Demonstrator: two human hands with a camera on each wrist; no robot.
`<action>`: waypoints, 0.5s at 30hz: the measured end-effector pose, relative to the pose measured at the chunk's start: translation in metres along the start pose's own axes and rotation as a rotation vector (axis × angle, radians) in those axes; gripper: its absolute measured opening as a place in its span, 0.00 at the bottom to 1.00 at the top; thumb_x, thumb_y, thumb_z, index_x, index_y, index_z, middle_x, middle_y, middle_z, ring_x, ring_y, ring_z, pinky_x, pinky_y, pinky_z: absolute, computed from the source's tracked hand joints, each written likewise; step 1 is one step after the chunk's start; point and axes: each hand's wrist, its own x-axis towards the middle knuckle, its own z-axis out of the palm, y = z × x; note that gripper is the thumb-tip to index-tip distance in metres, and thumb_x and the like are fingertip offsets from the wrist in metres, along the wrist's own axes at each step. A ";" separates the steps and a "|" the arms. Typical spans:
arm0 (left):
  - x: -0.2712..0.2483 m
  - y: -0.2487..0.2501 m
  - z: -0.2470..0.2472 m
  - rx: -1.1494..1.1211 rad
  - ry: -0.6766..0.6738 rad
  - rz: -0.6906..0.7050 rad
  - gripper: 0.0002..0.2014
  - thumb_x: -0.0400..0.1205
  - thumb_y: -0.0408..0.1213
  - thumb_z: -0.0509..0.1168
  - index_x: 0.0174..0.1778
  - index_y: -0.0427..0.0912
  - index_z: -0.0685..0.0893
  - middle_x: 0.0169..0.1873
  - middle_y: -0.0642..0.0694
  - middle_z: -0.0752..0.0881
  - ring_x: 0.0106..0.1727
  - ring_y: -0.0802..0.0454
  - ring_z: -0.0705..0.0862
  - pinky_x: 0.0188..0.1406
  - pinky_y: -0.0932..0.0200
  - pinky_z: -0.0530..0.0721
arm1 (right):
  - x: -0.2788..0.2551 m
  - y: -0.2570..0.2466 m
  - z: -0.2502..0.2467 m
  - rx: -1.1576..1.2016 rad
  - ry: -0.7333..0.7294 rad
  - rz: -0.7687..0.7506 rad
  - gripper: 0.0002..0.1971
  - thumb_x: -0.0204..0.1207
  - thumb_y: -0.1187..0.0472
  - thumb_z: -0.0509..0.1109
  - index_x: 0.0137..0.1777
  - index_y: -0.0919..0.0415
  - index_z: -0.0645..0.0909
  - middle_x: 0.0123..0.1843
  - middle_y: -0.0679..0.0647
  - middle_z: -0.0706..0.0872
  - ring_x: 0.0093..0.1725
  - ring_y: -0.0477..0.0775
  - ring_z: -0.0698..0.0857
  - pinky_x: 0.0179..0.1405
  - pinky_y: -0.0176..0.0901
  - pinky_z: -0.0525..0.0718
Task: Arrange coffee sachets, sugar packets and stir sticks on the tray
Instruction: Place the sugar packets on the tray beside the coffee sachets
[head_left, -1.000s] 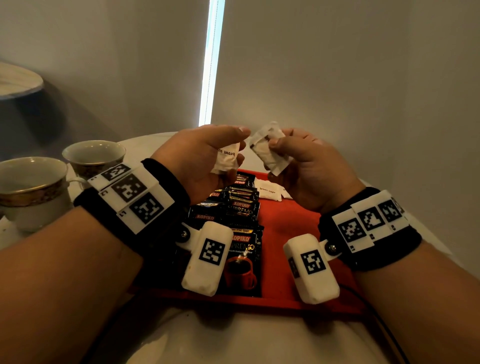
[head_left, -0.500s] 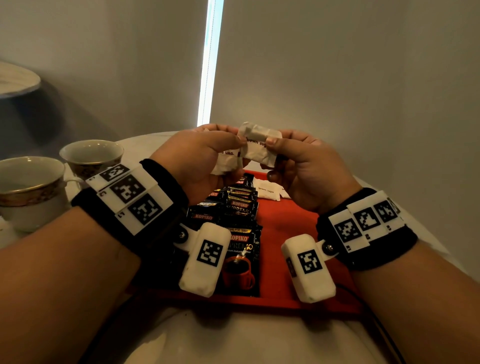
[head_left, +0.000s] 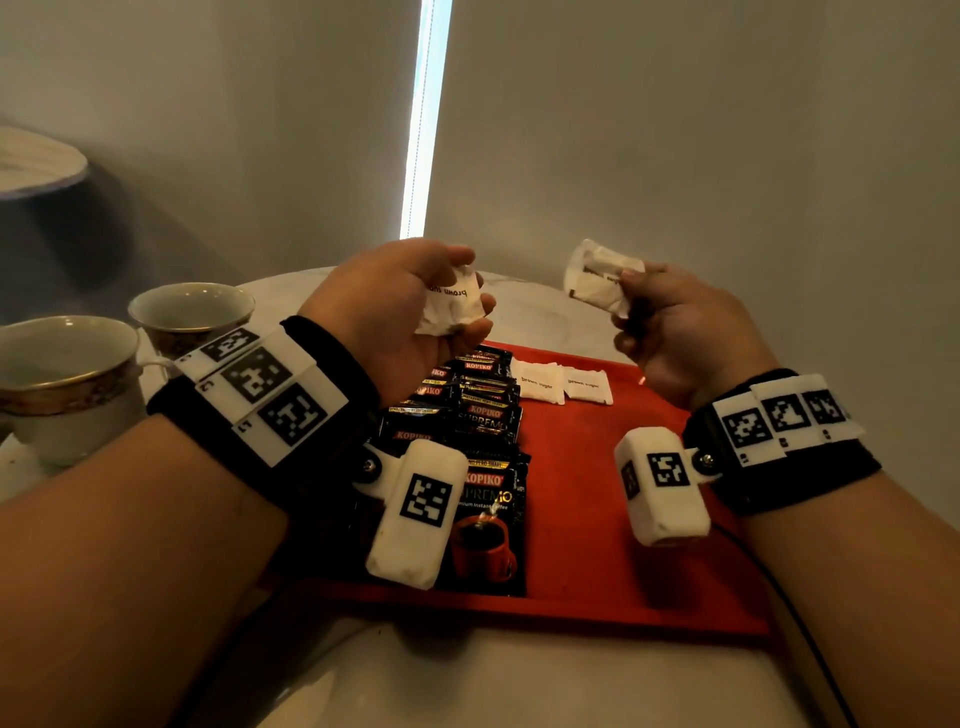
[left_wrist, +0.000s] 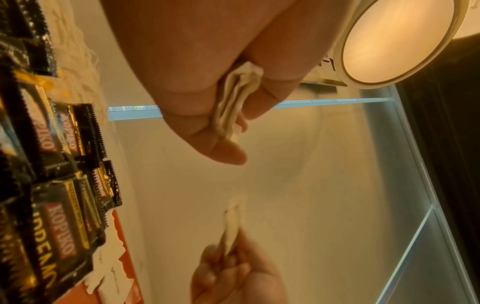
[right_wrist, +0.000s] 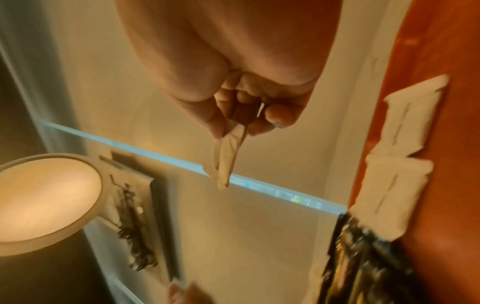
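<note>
Left hand (head_left: 395, 306): fingers curled round a small bunch of brown sugar packets (head_left: 451, 305), crumpled in the palm; count in the bunch not readable, several folds visible in the left wrist view.
Right hand (head_left: 675, 332): thumb and fingers pinching one brown sugar packet (head_left: 597, 280) by its lower edge, packet standing up above the fingertips.
Position: both hands raised over the far half of the red tray (head_left: 597, 519), well apart from each other.
On tray, below and between hands: two brown sugar packets (head_left: 561, 383) lying flat, side by side and touching, just right of the sachet row.
On tray, under left wrist: Kopiko coffee sachets (head_left: 488, 457) overlapped in a row running away from the body; six or more, exact count hidden by the wrist.
Stir sticks: none in view.
Left of left hand: two teacups (head_left: 124, 353) on the counter (head_left: 519, 686), off the tray.
Handling, judged: packets light, soft, paper-skinned, crumple readily; loose fill shifts. Best taken by a crimped end or edge, light pinch, then laid flat.
Risk, judged: bunch in the left hand likely to stay creased; tight squeeze could split a seam.
Step, judged: held packet next to be set beside the two already laid.
</note>
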 end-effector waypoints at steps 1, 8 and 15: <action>0.000 0.000 0.000 -0.009 0.000 0.003 0.10 0.85 0.28 0.56 0.52 0.40 0.83 0.54 0.37 0.81 0.48 0.44 0.85 0.30 0.58 0.87 | 0.007 0.007 -0.008 -0.016 0.042 0.037 0.16 0.85 0.63 0.65 0.71 0.67 0.78 0.50 0.58 0.88 0.33 0.47 0.82 0.27 0.39 0.72; 0.000 0.001 0.001 -0.056 0.004 0.024 0.13 0.84 0.26 0.53 0.52 0.39 0.83 0.54 0.37 0.81 0.46 0.44 0.85 0.29 0.59 0.87 | 0.034 0.050 -0.047 -0.147 0.162 0.382 0.16 0.86 0.63 0.61 0.70 0.64 0.80 0.39 0.54 0.82 0.25 0.44 0.69 0.13 0.35 0.63; -0.001 0.002 0.002 -0.032 0.014 0.016 0.14 0.85 0.26 0.53 0.53 0.40 0.84 0.58 0.36 0.81 0.51 0.42 0.86 0.31 0.59 0.88 | 0.034 0.061 -0.046 -0.251 0.078 0.478 0.14 0.86 0.65 0.61 0.66 0.64 0.83 0.36 0.53 0.83 0.22 0.42 0.66 0.14 0.33 0.61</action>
